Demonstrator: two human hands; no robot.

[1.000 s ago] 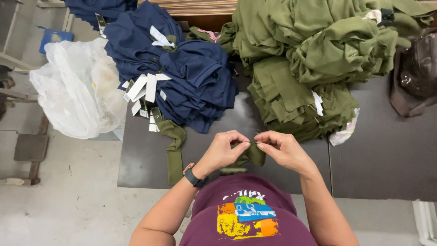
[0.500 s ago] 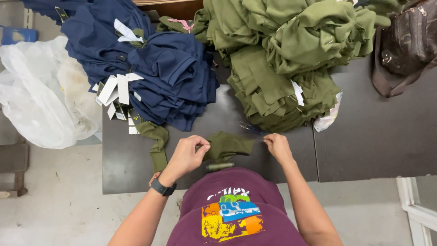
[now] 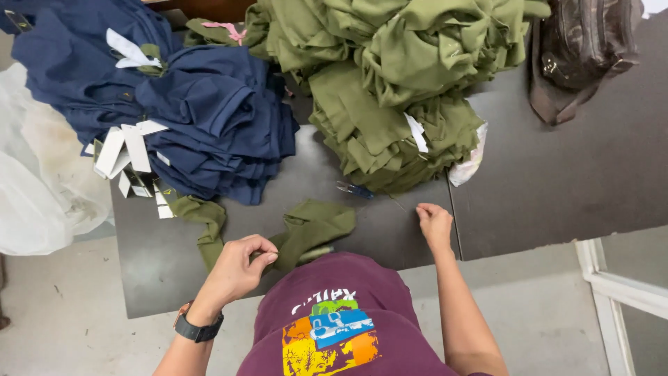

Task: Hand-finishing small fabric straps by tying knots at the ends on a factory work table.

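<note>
Far left of frame: white plastic bag [image 3: 31, 188], crumpled, hanging off the edge of the dark table [image 3: 557, 188].

Upper left: heap of navy blue garments [image 3: 202, 118], with white paper tags [image 3: 125, 150] fanned out at its lower left edge.

Lower left of centre: olive green fabric strip [image 3: 202, 223], lying loose across the table's front edge.

Lower centre: left hand [image 3: 236, 268], black wristwatch [image 3: 198, 327] on the wrist, fingers closed in a pinch on the near end of a small olive green fabric piece [image 3: 313, 226]. The piece lies crumpled on the table just in front of the person's maroon printed shirt [image 3: 334, 313].

Centre: small blue-handled thread snips [image 3: 355, 189], lying on the table at the foot of the green heap.

Right of centre: right hand [image 3: 435, 223], fingers curled together at the table surface; whether they hold anything cannot be told. A thin thread seems to run from near the snips toward it.

Upper centre to right: large heap of olive green garments [image 3: 396, 76], one white tag showing.

Upper right: brown leather bag [image 3: 584, 49].

Progress, as judged: both heaps stand large and one small piece is in hand, so most of the work appears left.

Change from half a second ago: the right hand has moved off the small piece, rightward along the table; the left hand keeps its pinch.
</note>
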